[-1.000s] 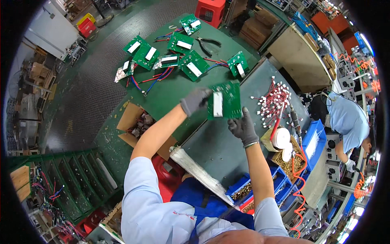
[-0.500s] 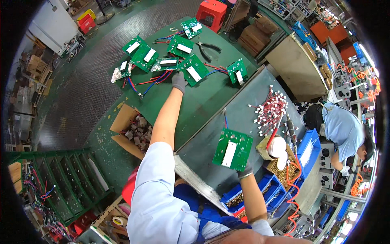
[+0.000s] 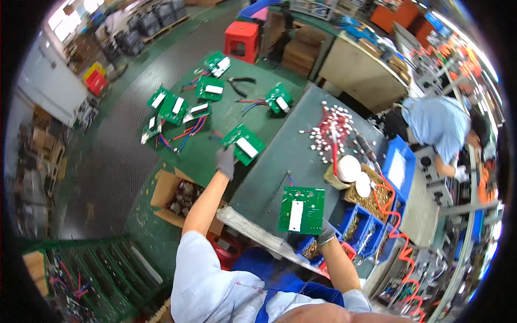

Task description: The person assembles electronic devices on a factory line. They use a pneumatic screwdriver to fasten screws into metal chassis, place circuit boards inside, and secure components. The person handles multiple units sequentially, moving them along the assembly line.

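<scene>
My left hand (image 3: 226, 162), in a grey glove, grips the near edge of a green circuit board (image 3: 235, 137) with a white rectangular block on it. That board is over the near right part of the green table (image 3: 207, 145). In my right hand (image 3: 326, 232), also gloved, another green circuit board (image 3: 311, 209) is held by its lower right corner above the grey worktop (image 3: 264, 188). A white block is on its face, and a blue and red wire (image 3: 291, 178) stick out at its far edge. The fingers of both hands are partly hidden.
Several more circuit boards (image 3: 172, 107) with wires and black-handled pliers (image 3: 241, 85) lie on the green table. White connectors on red wires (image 3: 331, 132) are piled on the worktop, near a white round tub (image 3: 349, 168) and blue parts bins (image 3: 362, 237). A co-worker (image 3: 439, 126) bends at the right.
My left hand has taken a circuit board from the group on the green table and brought it nearer to me. My right hand still holds its board. The view has turned.
</scene>
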`<act>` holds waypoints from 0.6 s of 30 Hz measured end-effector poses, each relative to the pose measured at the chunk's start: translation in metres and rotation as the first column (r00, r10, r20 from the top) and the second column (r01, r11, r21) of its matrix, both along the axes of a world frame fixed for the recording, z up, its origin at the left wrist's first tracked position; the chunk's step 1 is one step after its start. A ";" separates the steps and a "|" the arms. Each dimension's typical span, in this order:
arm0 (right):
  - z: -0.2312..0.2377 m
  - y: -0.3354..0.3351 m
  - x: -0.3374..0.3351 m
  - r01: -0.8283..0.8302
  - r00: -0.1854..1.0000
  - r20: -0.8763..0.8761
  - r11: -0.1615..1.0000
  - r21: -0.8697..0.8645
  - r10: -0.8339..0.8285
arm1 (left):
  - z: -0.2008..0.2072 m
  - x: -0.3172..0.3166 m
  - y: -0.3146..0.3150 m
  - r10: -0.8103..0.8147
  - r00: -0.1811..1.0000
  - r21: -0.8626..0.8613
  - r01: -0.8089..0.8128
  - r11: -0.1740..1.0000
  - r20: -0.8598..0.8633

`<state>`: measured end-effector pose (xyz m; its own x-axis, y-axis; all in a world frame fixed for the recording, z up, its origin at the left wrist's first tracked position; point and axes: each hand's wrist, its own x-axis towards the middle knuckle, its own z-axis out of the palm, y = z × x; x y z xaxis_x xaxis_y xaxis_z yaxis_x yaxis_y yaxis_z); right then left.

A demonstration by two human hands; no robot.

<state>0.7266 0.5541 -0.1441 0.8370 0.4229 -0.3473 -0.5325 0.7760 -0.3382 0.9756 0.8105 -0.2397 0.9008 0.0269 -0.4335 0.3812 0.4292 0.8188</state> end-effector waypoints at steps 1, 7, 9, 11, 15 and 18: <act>0.003 0.000 -0.009 0.006 1.000 0.024 0.999 -0.035 -0.005 | 0.018 -0.019 0.006 0.052 0.999 -0.021 -0.051 0.998 0.012; 0.021 -0.025 -0.107 0.184 0.965 0.262 0.647 -0.740 0.025 | 0.122 -0.112 0.026 0.210 0.925 0.136 -0.264 0.955 0.316; 0.063 -0.025 -0.147 0.263 0.965 0.221 0.509 -0.820 -0.143 | 0.173 -0.143 0.023 0.129 0.866 0.265 -0.285 0.921 0.483; 0.116 -0.026 -0.210 0.377 0.924 0.317 0.377 -0.846 -0.214 | 0.183 -0.156 0.025 -0.012 0.821 0.221 -0.139 0.965 0.571; 0.118 -0.037 -0.358 0.547 0.777 0.515 -0.017 -0.837 -0.363 | 0.272 -0.274 -0.047 -0.518 0.542 0.652 -0.074 0.754 0.661; 0.128 -0.037 -0.498 0.489 0.649 0.606 -0.359 -0.795 -0.460 | 0.277 -0.316 -0.118 -0.311 0.681 -0.159 0.534 0.830 0.663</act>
